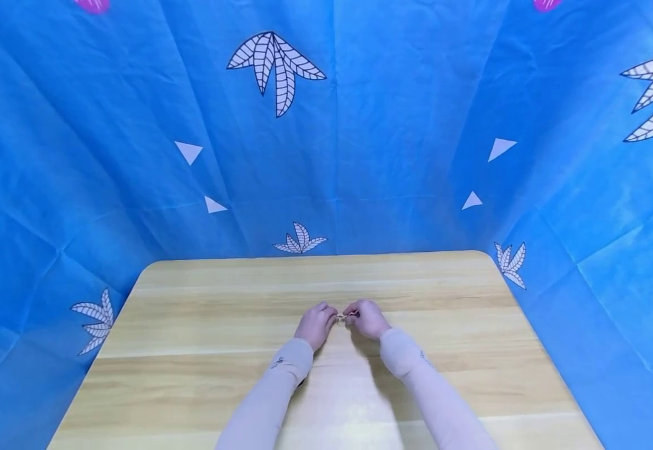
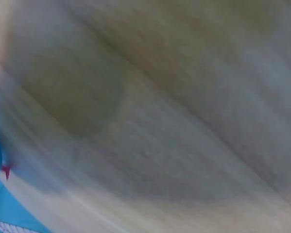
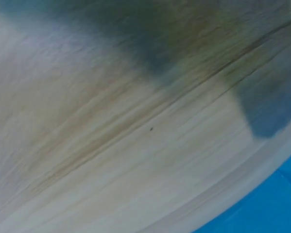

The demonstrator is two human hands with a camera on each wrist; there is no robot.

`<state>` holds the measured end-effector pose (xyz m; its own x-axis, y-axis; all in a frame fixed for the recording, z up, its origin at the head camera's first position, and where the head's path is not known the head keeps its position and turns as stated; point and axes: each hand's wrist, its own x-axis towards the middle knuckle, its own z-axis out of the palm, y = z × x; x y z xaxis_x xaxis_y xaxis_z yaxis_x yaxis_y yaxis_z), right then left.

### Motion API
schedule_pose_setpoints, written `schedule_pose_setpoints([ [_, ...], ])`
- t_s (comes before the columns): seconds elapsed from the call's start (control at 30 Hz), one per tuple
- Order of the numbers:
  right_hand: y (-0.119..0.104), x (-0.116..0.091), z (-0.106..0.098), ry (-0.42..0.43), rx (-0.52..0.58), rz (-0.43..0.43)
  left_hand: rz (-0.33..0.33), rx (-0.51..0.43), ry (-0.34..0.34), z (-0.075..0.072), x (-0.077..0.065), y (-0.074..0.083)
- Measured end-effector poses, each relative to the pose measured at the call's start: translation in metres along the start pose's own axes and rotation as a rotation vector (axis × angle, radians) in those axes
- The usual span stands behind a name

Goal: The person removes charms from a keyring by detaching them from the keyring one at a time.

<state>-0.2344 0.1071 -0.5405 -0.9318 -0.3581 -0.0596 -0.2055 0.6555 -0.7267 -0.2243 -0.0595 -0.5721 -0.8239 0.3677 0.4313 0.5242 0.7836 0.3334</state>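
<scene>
Blue cloth (image 1: pixel 388 156) backs one wood-grain table (image 1: pixel 191 375), where, at lower centre of the frame, one left hand (image 1: pixel 315 325) and one right hand (image 1: pixel 368 319), fingers nearly closed, pinch one small item (image 1: pixel 341 319), too small to identify.

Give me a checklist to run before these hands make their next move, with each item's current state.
1. Left hand at the small object: ok, at its left end.
2. Right hand at the opposite end: ok.
3. Sleeves back from the fingers: ok, they end near the wrists.
4. Work away from the edges of the table: ok.
5. Object identified: cannot tell, too small and partly covered.
6. Object visible in wrist views: not ok, neither shows it.
</scene>
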Motion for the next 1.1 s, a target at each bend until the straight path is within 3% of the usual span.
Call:
schedule_pose_setpoints([
  [0.23, -0.009, -0.008, -0.008, 0.09, -0.039, -0.156, -0.02, -0.093, 0.036, -0.017, 0.002, 0.01],
  [0.63, -0.022, -0.025, -0.012, 0.142, -0.005, -0.157, -0.195, -0.294, -0.014, -0.034, -0.002, 0.027],
  [0.9, -0.026, -0.035, -0.013, 0.163, -0.024, -0.186, -0.342, -0.504, -0.073, -0.046, -0.008, 0.032],
  [1.1, -0.033, -0.039, -0.015, 0.17, 0.012, -0.142, -0.357, -0.545, -0.095, -0.051, -0.016, 0.031],
])
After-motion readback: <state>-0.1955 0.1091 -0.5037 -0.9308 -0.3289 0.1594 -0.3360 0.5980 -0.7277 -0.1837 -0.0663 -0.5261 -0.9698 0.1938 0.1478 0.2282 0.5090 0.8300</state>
